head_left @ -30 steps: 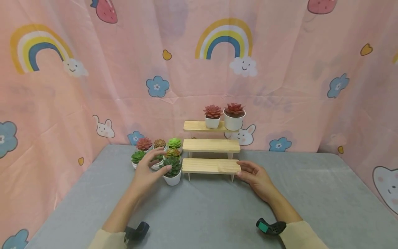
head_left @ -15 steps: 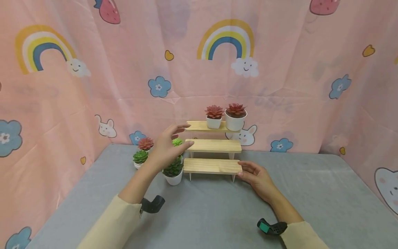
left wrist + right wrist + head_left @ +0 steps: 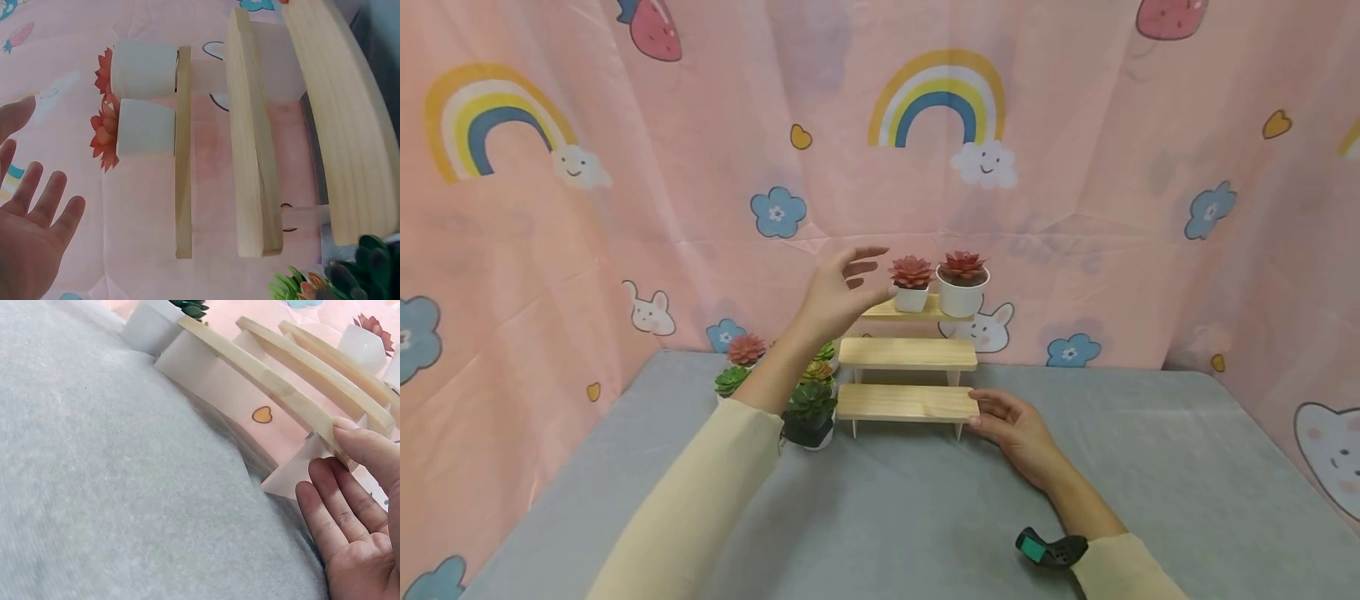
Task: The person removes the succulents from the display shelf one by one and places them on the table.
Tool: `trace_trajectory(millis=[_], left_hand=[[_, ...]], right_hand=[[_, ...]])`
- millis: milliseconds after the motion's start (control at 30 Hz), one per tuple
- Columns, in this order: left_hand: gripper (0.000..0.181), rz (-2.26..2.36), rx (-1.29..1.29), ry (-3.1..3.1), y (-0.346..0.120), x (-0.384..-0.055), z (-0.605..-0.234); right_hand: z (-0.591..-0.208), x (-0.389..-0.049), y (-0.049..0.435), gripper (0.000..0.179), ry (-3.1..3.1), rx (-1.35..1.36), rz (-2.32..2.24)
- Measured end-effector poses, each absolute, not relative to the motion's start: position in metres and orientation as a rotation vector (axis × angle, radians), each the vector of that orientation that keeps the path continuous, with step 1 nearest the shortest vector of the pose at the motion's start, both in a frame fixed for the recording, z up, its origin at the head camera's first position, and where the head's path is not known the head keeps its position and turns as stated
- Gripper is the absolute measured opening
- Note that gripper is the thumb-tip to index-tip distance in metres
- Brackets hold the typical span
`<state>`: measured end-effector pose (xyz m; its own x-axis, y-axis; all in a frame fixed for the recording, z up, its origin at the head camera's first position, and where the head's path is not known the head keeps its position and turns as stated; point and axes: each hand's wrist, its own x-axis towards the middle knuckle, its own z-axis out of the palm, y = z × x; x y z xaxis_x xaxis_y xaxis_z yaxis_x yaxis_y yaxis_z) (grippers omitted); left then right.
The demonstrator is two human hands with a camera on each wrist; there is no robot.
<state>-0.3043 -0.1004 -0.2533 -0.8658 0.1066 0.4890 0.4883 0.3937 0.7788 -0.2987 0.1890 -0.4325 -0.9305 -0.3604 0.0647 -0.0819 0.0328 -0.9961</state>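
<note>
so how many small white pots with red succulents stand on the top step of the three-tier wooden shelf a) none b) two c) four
b: two white pots with red succulents, one square and one round, stand side by side at the right end of the top step, while the open left hand is raised just left of them and holds nothing.

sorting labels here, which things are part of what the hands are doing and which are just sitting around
In use: left hand open by the small red succulent pot; right hand steadying the wooden stepped shelf.
Idle: round red succulent pot; cluster of potted succulents; rainbow curtain.
</note>
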Motion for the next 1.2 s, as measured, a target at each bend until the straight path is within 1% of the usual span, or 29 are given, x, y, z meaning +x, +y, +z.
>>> trace_trajectory(millis=[200, 533, 667, 867, 933, 1033, 1200], left_hand=[[0.056, -1.500, -0.536, -2.307, -0.091, -0.323, -0.254], [0.060, -1.604, -0.476, -2.340, -0.082, -0.348, -0.265], [0.065, -1.652, -0.487, -2.382, -0.081, -0.355, -0.270], [0.076, -1.888, -0.498, -2.353, -0.079, -0.362, -0.274], [0.075, -1.977, -0.494, -2.329, -0.078, -0.364, -0.276], [0.067, -2.032, -0.489, -2.329, -0.075, -0.366, -0.279], [0.055, -1.958, -0.516, -2.341, -0.069, -0.369, -0.285]], right_hand=[[-0.432, -0.298, 0.190, 0.056, 2.104, -0.434, -1.994], [-0.433, -0.298, 0.190, 0.056, 2.100, -0.437, -1.999], [-0.434, -0.297, 0.189, 0.054, 2.097, -0.435, -2.007], [-0.434, -0.297, 0.187, 0.053, 2.076, -0.449, -2.022], [-0.435, -0.297, 0.187, 0.054, 2.077, -0.453, -2.015], [-0.435, -0.298, 0.187, 0.055, 2.090, -0.436, -2.004], [-0.435, -0.299, 0.190, 0.057, 2.113, -0.423, -1.985]])
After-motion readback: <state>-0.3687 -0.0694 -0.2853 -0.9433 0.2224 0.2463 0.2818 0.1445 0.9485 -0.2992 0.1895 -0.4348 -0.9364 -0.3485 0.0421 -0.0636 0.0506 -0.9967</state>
